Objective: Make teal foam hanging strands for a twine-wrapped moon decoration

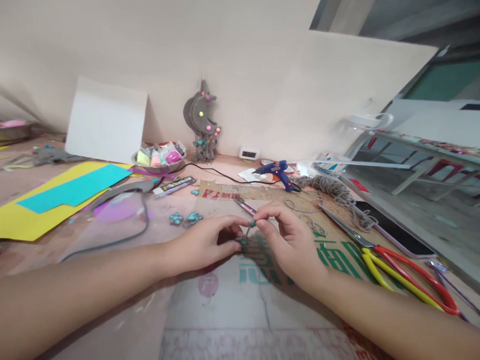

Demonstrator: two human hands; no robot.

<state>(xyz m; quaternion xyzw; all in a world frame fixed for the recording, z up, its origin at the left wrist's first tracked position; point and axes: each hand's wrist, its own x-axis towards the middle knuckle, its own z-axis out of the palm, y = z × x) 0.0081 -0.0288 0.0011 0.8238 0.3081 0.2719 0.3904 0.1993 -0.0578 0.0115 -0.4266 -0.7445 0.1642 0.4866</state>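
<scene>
Above the printed cardboard sheet, my two hands meet over a thin grey cord with small teal-grey bits at its ends. My right hand pinches the upper bit between thumb and forefinger. The forefinger of my left hand reaches that same bit, while its thumb is by the lower one; the bits are too small to make out well. A loose strand trails down below. Two small teal-and-grey flower-shaped pieces lie left of my fingers, and a pinkish craft knife lies just behind them.
Red-and-yellow-handled scissors, a phone and a heap of grey cord lie right. Behind are a blue glue gun, a moon ornament and a bowl of colourful packets. Yellow and blue sheets lie left.
</scene>
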